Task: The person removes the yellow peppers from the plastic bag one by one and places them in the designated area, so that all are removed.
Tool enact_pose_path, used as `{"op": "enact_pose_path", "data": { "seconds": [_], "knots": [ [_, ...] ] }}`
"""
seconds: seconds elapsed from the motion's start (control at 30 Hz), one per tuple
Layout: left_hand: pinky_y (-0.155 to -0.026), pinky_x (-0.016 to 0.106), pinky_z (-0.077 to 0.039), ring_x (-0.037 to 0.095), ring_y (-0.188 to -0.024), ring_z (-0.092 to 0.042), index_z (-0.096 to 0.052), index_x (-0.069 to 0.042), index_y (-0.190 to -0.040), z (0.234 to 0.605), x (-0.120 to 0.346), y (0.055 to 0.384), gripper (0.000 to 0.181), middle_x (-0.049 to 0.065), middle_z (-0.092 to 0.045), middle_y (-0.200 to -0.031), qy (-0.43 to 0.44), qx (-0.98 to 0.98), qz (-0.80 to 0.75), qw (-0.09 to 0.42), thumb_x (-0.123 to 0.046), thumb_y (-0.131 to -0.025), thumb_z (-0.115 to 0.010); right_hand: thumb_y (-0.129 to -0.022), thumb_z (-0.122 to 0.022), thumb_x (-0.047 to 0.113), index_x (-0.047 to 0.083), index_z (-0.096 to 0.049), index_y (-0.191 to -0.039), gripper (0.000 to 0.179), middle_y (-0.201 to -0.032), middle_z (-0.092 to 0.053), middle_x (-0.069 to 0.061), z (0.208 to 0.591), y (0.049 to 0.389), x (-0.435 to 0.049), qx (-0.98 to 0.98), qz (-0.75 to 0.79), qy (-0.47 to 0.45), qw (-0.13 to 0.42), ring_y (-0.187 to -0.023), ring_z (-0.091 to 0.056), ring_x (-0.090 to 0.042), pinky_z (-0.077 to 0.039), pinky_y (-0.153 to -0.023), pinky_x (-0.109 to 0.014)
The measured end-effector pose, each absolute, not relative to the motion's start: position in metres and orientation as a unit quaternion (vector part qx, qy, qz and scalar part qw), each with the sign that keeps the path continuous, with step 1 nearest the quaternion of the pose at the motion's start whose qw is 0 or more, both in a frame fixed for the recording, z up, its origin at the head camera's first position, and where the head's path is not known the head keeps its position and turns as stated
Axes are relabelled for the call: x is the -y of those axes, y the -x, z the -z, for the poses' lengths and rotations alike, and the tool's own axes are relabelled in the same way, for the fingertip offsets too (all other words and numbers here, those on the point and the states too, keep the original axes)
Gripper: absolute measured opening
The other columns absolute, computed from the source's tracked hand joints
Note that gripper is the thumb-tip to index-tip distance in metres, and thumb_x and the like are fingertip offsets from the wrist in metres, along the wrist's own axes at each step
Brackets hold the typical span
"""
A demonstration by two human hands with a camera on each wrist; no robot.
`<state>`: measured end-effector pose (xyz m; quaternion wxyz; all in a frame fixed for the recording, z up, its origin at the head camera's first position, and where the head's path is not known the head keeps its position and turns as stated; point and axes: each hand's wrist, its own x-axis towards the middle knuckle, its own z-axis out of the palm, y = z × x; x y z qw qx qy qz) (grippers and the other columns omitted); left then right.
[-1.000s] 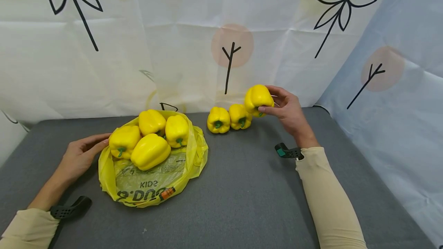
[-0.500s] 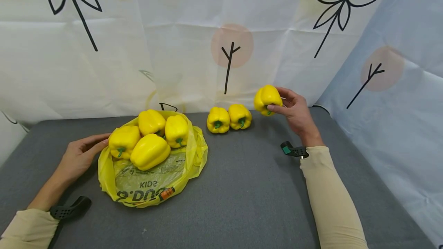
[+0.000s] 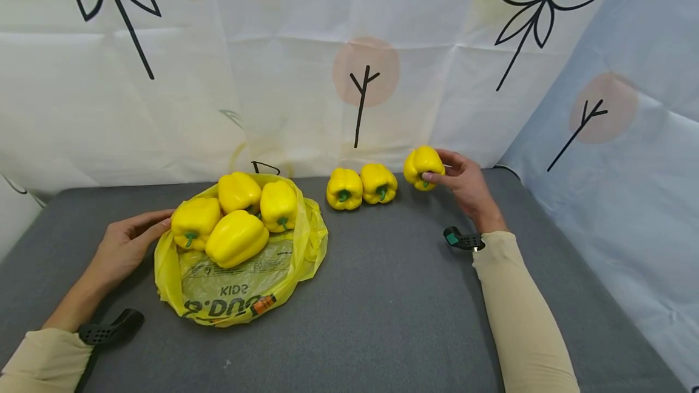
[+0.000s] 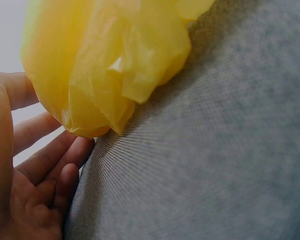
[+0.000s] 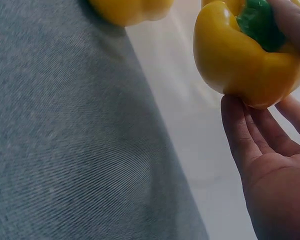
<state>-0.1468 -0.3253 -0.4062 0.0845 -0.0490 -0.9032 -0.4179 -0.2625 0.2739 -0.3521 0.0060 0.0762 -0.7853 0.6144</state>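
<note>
My right hand (image 3: 466,184) holds a yellow bell pepper (image 3: 422,165) near the table's back edge, thumb at the stem side and fingers behind. In the right wrist view the held bell pepper (image 5: 240,62) shows its green stem, and fingertips support it from beneath. Two more bell peppers, a left one (image 3: 344,185) and a right one (image 3: 379,179), stand side by side just left of it. My left hand (image 3: 127,247) touches the left side of an open yellow plastic bag (image 3: 311,247). In the left wrist view its fingers extend along the crinkled bag (image 4: 105,65).
Several yellow bell peppers (image 3: 237,238) lie inside the bag, toward its back. A grey cloth covers the table (image 3: 371,296). White printed fabric (image 3: 295,90) hangs right behind the table, and another fabric panel (image 3: 628,199) closes the right side.
My right hand has carried its bell pepper to the right, away from the two standing ones, then lowered it toward the table. The left hand and the bag have stayed put.
</note>
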Motion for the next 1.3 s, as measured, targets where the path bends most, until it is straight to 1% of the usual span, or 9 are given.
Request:
{"op": "enact_pose_path", "data": {
  "seconds": [0.3,0.5,0.73,0.93,1.07,1.3],
  "knots": [
    [-0.077,0.002,-0.036,-0.021,-0.104,-0.042,-0.056,0.005,-0.141,0.405,0.325,0.146,0.049,-0.037,-0.05,-0.112,0.049,0.901,0.422,0.084,-0.03,-0.107,-0.056,-0.092,-0.078,0.015,0.005,-0.045,-0.152,0.069,-0.148,-0.046,-0.014,0.365,0.265,-0.275,0.791,-0.607,-0.073,-0.008,-0.122,-0.056,-0.02,-0.049,-0.095,-0.024],
    [-0.077,0.003,-0.036,-0.021,-0.104,-0.042,-0.056,0.006,-0.141,0.404,0.325,0.146,0.049,-0.038,-0.051,-0.112,0.049,0.9,0.426,0.081,-0.029,-0.107,-0.055,-0.094,-0.075,0.01,0.002,-0.043,-0.153,0.068,-0.15,-0.044,-0.016,0.369,0.266,-0.276,0.79,-0.607,-0.08,-0.024,-0.121,-0.055,-0.02,-0.049,-0.095,-0.024],
    [-0.077,0.002,-0.036,-0.021,-0.104,-0.042,-0.056,0.006,-0.141,0.405,0.325,0.146,0.049,-0.037,-0.051,-0.112,0.049,0.9,0.426,0.081,-0.03,-0.107,-0.055,-0.094,-0.074,0.009,0.001,-0.042,-0.153,0.067,-0.151,-0.043,-0.016,0.374,0.267,-0.276,0.798,-0.597,-0.074,-0.036,-0.126,-0.053,-0.027,-0.049,-0.094,-0.022],
    [-0.077,0.002,-0.036,-0.021,-0.104,-0.042,-0.056,0.006,-0.14,0.405,0.325,0.147,0.049,-0.037,-0.05,-0.112,0.051,0.901,0.422,0.085,-0.029,-0.107,-0.055,-0.094,-0.074,0.008,0.001,-0.042,-0.153,0.067,-0.152,-0.044,-0.017,0.378,0.269,-0.277,0.801,-0.591,-0.08,-0.047,-0.134,-0.048,-0.033,-0.05,-0.092,-0.022],
    [-0.078,0.002,-0.036,-0.021,-0.104,-0.042,-0.056,0.006,-0.14,0.405,0.325,0.147,0.049,-0.037,-0.05,-0.112,0.051,0.901,0.423,0.085,-0.029,-0.107,-0.056,-0.094,-0.075,0.008,0.001,-0.041,-0.153,0.069,-0.153,-0.043,-0.017,0.379,0.269,-0.276,0.804,-0.587,-0.085,-0.049,-0.136,-0.047,-0.034,-0.05,-0.093,-0.022],
    [-0.077,0.002,-0.036,-0.021,-0.104,-0.041,-0.056,0.005,-0.141,0.405,0.325,0.147,0.049,-0.036,-0.05,-0.112,0.048,0.903,0.418,0.084,-0.03,-0.107,-0.056,-0.094,-0.075,0.008,0.002,-0.041,-0.154,0.07,-0.153,-0.044,-0.016,0.378,0.269,-0.275,0.806,-0.582,-0.09,-0.053,-0.135,-0.047,-0.033,-0.049,-0.096,-0.023]
  ]
}}
